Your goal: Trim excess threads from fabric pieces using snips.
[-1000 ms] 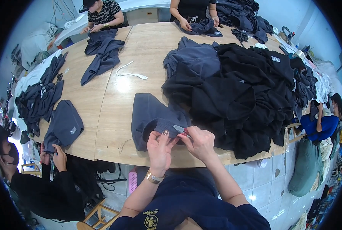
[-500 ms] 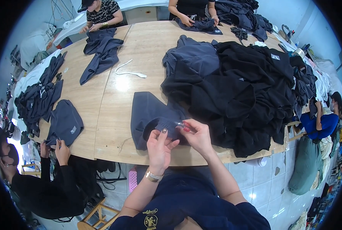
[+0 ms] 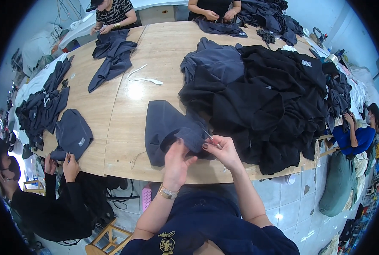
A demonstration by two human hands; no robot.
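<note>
A dark grey garment (image 3: 161,123) lies on the near part of the table, its ribbed band raised and folded up toward me. My left hand (image 3: 176,163) is closed on that band, with its fingers partly hidden behind and inside the cloth. Just to the right, my right hand (image 3: 225,151) grips a pair of small thread snips (image 3: 208,134). Their metal tip shows above the fingers, close to the band's right side, while the handles are mostly covered. Whether the blades touch the cloth, I cannot tell.
A large heap of black garments (image 3: 257,106) fills the wooden table's right side, beside my right hand. A white cord (image 3: 144,80) lies farther off. Co-workers handle dark garments around the table, one close by at left with a grey piece (image 3: 72,131).
My left hand has turned and reached deeper into the band, which now stands higher. My right hand has shifted slightly right and down, and the snips' red part is no longer visible.
</note>
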